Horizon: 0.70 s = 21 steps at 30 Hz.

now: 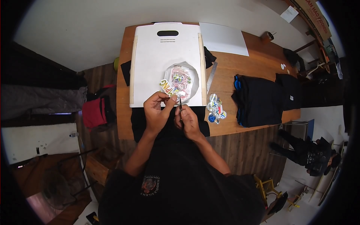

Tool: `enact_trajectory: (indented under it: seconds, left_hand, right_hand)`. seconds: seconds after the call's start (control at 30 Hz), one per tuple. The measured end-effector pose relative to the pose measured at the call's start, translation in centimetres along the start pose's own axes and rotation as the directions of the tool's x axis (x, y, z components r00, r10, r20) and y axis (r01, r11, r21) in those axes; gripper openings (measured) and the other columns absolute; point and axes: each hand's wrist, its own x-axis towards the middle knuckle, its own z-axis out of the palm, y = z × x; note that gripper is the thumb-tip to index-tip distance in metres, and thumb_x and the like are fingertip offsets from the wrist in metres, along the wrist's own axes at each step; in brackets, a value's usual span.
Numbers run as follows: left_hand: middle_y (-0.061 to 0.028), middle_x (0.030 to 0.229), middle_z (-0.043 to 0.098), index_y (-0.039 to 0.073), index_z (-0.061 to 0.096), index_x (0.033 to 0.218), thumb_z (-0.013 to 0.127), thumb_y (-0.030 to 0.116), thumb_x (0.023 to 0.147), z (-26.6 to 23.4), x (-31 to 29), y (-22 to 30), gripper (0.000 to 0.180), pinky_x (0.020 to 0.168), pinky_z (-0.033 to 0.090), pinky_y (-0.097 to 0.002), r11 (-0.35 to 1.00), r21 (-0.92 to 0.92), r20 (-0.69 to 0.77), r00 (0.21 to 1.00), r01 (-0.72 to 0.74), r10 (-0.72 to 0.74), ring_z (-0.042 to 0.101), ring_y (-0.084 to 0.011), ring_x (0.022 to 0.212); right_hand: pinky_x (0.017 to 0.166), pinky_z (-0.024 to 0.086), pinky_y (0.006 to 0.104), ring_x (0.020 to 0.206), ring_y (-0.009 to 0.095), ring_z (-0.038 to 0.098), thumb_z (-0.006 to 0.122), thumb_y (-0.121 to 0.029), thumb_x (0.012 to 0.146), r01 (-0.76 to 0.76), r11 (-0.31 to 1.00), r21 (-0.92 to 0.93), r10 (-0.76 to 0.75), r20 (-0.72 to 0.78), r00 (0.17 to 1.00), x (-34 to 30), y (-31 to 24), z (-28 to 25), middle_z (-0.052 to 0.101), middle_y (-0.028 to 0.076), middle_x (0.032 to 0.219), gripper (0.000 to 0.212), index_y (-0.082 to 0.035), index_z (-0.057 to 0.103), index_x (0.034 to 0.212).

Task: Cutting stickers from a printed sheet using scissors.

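My left hand [158, 112] pinches a cut-out piece of yellow-and-white lettering [167, 87] between thumb and fingers, holding it over the near rim of a white bowl [193, 92]. In the bowl lie pinkish scraps [179, 77]. My right hand [188, 120] is closed round a slim dark pointed tool [181, 108], its tip close to the lettering's lower end; its exact kind is too small to tell. Beneath the bowl is a large white board [150, 56] with a dark oval slot at its far end. Black cloth [138, 120] lies under the board's near edge.
Right of my hands, several blue-patterned cut-outs [215, 108] lie on the wooden table [225, 80], near a metal ruler [212, 77]. Farther right are folded black garments [260, 101]. A white sheet [225, 38] and brown cup [266, 36] are behind. A person [311, 153] is at the far right.
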Motion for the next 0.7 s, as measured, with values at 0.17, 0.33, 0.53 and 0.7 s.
enact_trajectory:
  seconds: [0.17,0.33,0.53,0.7]
  left_hand:
    - [-0.0023,0.078,0.065,-0.001,0.063,0.082,0.074,0.0,0.084,0.0,0.0,-0.1,0.011,0.064,0.04,-0.0194,1.0,0.0,0.001,1.0,0.002,-0.002,0.051,-0.0041,0.07]
    - [-0.0023,0.078,0.065,-0.002,0.062,0.082,0.073,0.0,0.084,0.0,0.0,0.0,0.011,0.064,0.04,-0.0192,1.0,0.004,0.001,1.0,-0.007,0.007,0.051,-0.0039,0.069]
    - [-0.0029,0.079,0.065,-0.002,0.062,0.083,0.072,-0.001,0.085,0.0,0.0,0.7,0.01,0.066,0.041,-0.0193,0.999,-0.03,0.01,1.0,0.024,-0.024,0.053,-0.0041,0.071]
    - [-0.004,0.082,0.065,-0.005,0.064,0.088,0.069,-0.001,0.088,-0.1,0.3,0.6,0.006,0.068,0.042,-0.0194,0.999,-0.029,0.078,0.997,0.023,-0.021,0.054,-0.0041,0.074]
  right_hand:
    - [0.047,0.028,0.0221,0.05,0.006,0.033,0.038,-0.035,0.106,-0.003,1.0,0.01,0.003,-0.002,1.0,-0.1,-0.1,0.1,0.039,-0.001,0.061,0.032,-0.004,0.047,0.102]
    - [0.047,0.029,0.022,0.051,0.006,0.034,0.038,-0.034,0.106,-0.014,1.0,0.018,0.014,-0.012,1.0,-0.1,-0.1,0.1,0.039,-0.001,0.061,0.032,-0.004,0.047,0.102]
    - [0.046,0.028,0.0231,0.048,0.007,0.032,0.038,-0.036,0.106,-0.028,1.0,-0.002,0.028,-0.004,1.0,-0.2,-0.4,0.0,0.037,-0.001,0.059,0.034,-0.004,0.046,0.102]
    - [0.046,0.029,0.0232,0.047,0.007,0.032,0.039,-0.038,0.106,-0.016,1.0,-0.014,0.017,0.004,1.0,-0.3,-0.3,-0.2,0.037,-0.001,0.059,0.035,-0.004,0.046,0.103]
